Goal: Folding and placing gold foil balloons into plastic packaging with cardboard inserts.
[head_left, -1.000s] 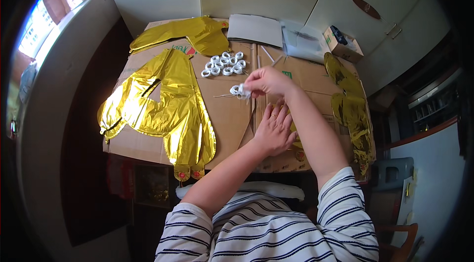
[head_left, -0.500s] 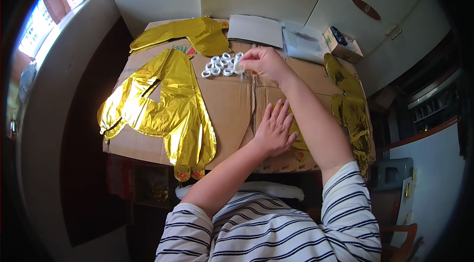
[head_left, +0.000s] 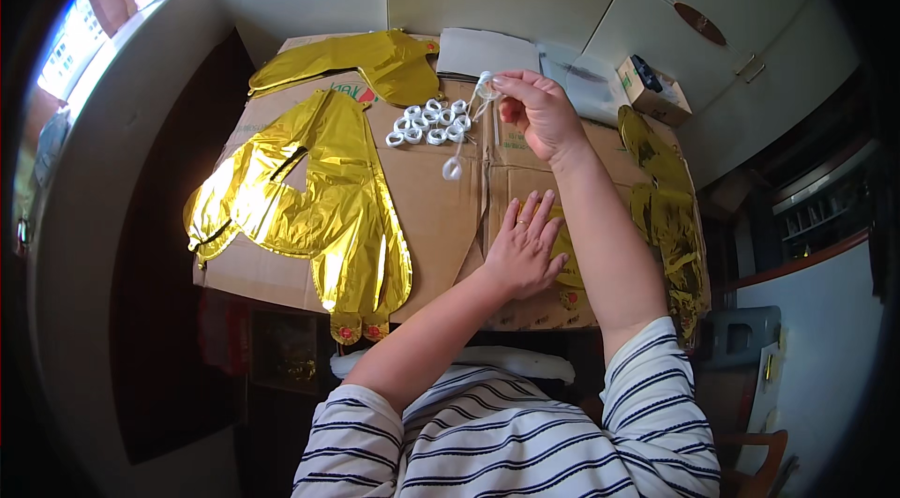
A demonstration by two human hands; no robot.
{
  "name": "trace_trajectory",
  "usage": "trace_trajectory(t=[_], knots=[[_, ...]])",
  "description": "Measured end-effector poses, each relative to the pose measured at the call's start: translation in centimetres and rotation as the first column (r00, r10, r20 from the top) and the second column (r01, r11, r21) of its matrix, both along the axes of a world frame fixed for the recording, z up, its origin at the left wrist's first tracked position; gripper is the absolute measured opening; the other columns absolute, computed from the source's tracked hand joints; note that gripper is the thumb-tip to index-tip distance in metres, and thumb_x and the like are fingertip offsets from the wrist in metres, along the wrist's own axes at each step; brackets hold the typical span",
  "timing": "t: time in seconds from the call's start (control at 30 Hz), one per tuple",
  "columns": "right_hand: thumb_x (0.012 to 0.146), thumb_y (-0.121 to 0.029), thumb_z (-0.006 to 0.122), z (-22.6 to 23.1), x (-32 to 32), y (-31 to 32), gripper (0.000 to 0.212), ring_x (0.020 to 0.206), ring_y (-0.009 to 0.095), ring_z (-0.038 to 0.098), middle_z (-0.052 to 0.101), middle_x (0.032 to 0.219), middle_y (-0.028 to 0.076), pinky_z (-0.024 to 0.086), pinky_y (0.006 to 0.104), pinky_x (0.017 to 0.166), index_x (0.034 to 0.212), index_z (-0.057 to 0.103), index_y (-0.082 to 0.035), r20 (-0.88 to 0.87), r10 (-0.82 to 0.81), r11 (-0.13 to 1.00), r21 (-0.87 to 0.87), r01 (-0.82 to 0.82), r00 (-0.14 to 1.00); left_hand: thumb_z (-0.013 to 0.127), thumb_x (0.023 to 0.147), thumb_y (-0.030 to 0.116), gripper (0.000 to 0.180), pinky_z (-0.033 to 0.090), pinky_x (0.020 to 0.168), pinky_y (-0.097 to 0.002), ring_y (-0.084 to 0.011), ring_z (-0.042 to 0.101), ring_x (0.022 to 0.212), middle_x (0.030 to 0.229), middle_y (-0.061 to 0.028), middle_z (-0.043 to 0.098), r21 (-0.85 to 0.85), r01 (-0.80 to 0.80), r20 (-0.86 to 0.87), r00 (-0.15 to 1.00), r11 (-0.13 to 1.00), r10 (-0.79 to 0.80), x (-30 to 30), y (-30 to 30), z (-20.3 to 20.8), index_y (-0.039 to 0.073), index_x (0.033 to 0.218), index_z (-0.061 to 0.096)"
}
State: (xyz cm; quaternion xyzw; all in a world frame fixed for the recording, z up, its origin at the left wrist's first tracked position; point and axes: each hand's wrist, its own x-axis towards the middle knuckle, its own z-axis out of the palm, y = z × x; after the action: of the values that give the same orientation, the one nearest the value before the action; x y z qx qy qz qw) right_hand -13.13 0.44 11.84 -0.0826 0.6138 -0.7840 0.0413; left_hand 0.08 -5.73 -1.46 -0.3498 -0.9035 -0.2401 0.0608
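My right hand [head_left: 544, 113] is raised over the back of the cardboard, thumb and fingers pinching a small white ribbon coil [head_left: 485, 82]. From it hangs a second white coil [head_left: 452, 168] on a strand. Just left of that hand, several white ribbon coils [head_left: 436, 136] lie in a cluster. My left hand [head_left: 523, 252] rests flat with fingers stretched out on a gold foil balloon [head_left: 566, 265], which is mostly hidden by my hand and right arm. A large flat gold foil balloon [head_left: 347, 188] with a cut-out hole lies at the left.
Cardboard [head_left: 436, 217] covers the table. Another gold foil balloon [head_left: 375, 67] lies at the far left, and crumpled gold foil [head_left: 667, 217] runs along the right edge. At the back are a grey-white sheet [head_left: 487, 52], clear plastic packaging [head_left: 586, 76] and a small box [head_left: 653, 93].
My right hand has lifted away from the cluster, up and to the right, with a white coil in its fingers and another now dangling. My left hand stays in place.
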Motion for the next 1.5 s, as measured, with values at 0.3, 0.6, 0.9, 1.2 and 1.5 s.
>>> trace_trajectory(t=[0.3, 0.6, 0.9, 1.2, 1.5], knots=[[0.091, -0.016, 0.069, -2.6, 0.3, 1.7, 0.013, 0.066, 0.005, 0.059, 0.070, 0.085, -0.001, 0.050, 0.0210, 0.063, 0.098, 0.073, -0.006, 0.147, 0.108, 0.890, 0.427, -0.162, 0.983, 0.057, 0.090, 0.036, 0.056, 0.010, 0.120, -0.0594, -0.0476, 0.017, 0.148, 0.155, -0.0247, 0.030, 0.277, 0.006, 0.010, 1.000, 0.961, -0.009, -0.3, -0.8, 1.2, 0.004, 0.135, 0.046], [0.090, -0.018, 0.071, -4.1, 1.1, 4.2, 0.010, 0.063, 0.004, 0.059, 0.069, 0.082, -0.002, 0.051, 0.0203, 0.062, 0.094, 0.073, -0.009, 0.248, 0.090, 0.934, 0.314, -0.168, 0.965, 0.073, 0.078, 0.006, 0.017, 0.049, 0.062, -0.0333, -0.0175, 0.060, 0.066, 0.092, -0.0074, 0.066, 0.683, -0.431, 0.217, 0.891, 0.591, 0.398, -0.9, -5.9, 5.8, 0.006, 0.093, 0.066], [0.091, -0.020, 0.070, -4.8, 1.7, 4.5, 0.013, 0.061, 0.003, 0.058, 0.070, 0.083, -0.002, 0.049, 0.0184, 0.059, 0.097, 0.072, -0.009, 0.250, 0.083, 0.961, 0.236, -0.144, 0.965, 0.072, 0.089, 0.009, 0.024, 0.051, 0.065, -0.0243, -0.0088, 0.063, 0.070, 0.086, -0.0045, 0.071, 0.541, -0.582, 0.665, 0.738, 0.607, 0.115, -7.0, -10.0, 4.7, -0.004, 0.110, 0.070], [0.092, -0.020, 0.068, -6.6, 1.3, 8.4, 0.011, 0.057, 0.003, 0.057, 0.069, 0.081, -0.001, 0.044, 0.0202, 0.055, 0.093, 0.066, -0.010, 0.313, -0.102, 0.987, 0.147, 0.058, 0.944, 0.070, 0.088, 0.007, 0.026, 0.054, 0.069, -0.0246, -0.0119, 0.069, 0.078, 0.092, -0.0092, 0.073, 0.405, -0.605, 0.645, 0.720, 0.685, 0.255, -4.9, -13.7, 5.2, -0.002, 0.113, 0.072], [0.091, -0.021, 0.069, -6.0, 2.9, 9.1, 0.013, 0.059, 0.003, 0.057, 0.069, 0.080, 0.000, 0.045, 0.0191, 0.056, 0.095, 0.068, -0.009, 0.281, -0.092, 0.978, 0.205, 0.034, 0.955, 0.074, 0.078, 0.013, 0.046, 0.048, 0.091, -0.0426, -0.0303, 0.061, 0.103, 0.126, -0.0123, 0.057, -0.032, -0.388, -0.074, 0.920, 0.921, 0.385, -2.8, -14.5, 7.5, 0.010, 0.123, 0.066]])
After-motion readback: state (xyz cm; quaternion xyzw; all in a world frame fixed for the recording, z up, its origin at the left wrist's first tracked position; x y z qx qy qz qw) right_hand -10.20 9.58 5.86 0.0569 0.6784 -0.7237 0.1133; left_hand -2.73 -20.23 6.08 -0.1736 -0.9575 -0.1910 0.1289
